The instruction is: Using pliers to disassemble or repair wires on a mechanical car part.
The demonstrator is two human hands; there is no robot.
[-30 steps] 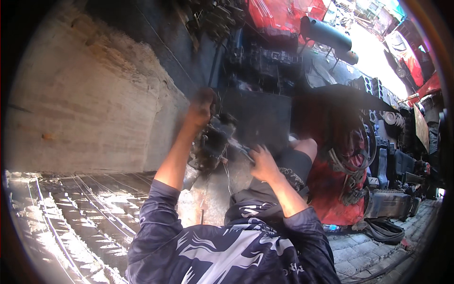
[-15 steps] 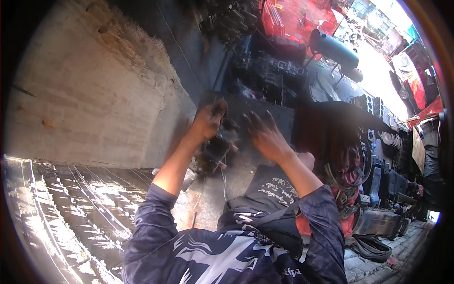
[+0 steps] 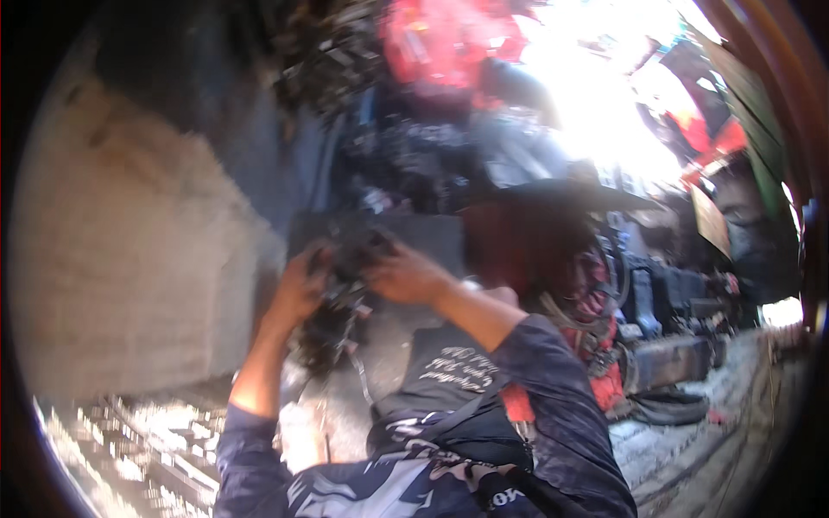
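Observation:
Motion smears much of the view. My left hand (image 3: 302, 281) curls its fingers around the edge of a dark, greasy part (image 3: 348, 259) whose kind I cannot make out. From the other side my right hand (image 3: 404, 273) reaches the same part, its fingertips blurred against the black surface. Below the hands sits a blackened clump (image 3: 321, 341), also too blurred to name. A thin cord or wire (image 3: 357, 367) hangs down beside it toward my lap. Behind the hands stands a dark flat panel (image 3: 427, 237).
A large tan board (image 3: 138, 259) fills the left side. Dark machine parts (image 3: 406, 160) are heaped beyond the panel, with a red object (image 3: 449, 43) behind them. To the right lie hoses (image 3: 665, 407) and a boxy metal part (image 3: 673, 361) on the paved ground.
The view has swung, shifting the scene leftward. My right hand, spread and apart from the left before, has come in to the dark part beside my left hand.

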